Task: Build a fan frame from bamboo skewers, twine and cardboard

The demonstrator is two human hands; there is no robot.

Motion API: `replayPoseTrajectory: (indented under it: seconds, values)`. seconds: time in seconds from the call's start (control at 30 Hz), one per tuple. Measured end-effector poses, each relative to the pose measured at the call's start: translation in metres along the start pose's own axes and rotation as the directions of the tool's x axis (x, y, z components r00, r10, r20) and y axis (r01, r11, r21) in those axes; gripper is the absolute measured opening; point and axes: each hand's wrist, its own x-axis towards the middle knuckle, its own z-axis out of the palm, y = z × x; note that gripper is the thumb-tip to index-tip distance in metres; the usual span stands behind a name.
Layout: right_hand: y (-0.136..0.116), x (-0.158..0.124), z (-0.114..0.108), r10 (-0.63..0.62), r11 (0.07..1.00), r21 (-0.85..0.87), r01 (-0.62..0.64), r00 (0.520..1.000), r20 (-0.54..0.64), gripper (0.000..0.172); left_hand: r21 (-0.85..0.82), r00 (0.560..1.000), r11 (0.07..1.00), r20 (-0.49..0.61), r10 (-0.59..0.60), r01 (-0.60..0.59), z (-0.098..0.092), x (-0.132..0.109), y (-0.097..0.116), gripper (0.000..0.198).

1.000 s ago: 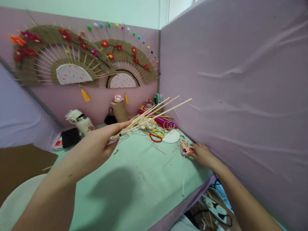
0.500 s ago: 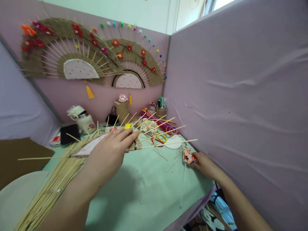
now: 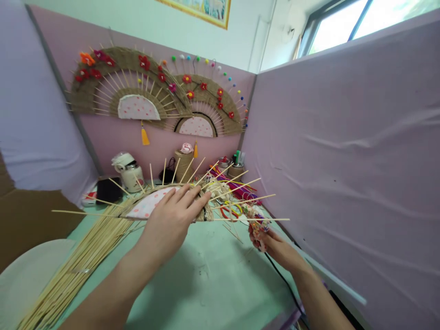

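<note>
My left hand (image 3: 173,220) lies flat with fingers stretched out on a half-made fan (image 3: 151,204) of thin wooden sticks, jute and pink dotted fabric, which rests on the green table (image 3: 209,275). Its sticks spread out toward the back and the right. My right hand (image 3: 273,243) is closed round a small flower-patterned tool (image 3: 256,220) with a black cord running from it, held up just right of the fan's stick tips.
A big bundle of long bamboo sticks (image 3: 75,266) lies at the left. Two finished fans (image 3: 137,87) hang on the pink back wall. A jute spool (image 3: 184,162), a white jar (image 3: 129,172), scissors (image 3: 230,210), coloured wires and cups crowd the back. A purple partition (image 3: 343,160) stands close on the right.
My left hand brought the fan down from the air onto the table and now presses it flat. My right hand lifted the patterned tool off the table toward the fan.
</note>
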Motion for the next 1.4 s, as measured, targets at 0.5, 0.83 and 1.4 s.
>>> replayPoseTrajectory:
  seconds: [0.5,0.83,1.4]
  values:
    - [-0.015,0.016,0.095,0.075,0.916,0.401,-0.024,0.991,-0.112,0.031,-0.061,0.999,0.998,-0.052,0.001,-0.004,0.004,-0.001,0.017,0.061]
    - [-0.018,0.02,0.11,0.028,0.905,0.417,0.079,0.97,-0.243,0.043,-0.177,0.999,0.984,-0.053,-0.007,-0.003,0.007,-0.004,0.03,0.074]
    - [-0.013,0.022,0.103,0.029,0.913,0.386,0.134,0.921,-0.389,0.034,-0.245,0.999,0.969,-0.039,-0.006,-0.003,0.009,-0.005,0.038,0.078]
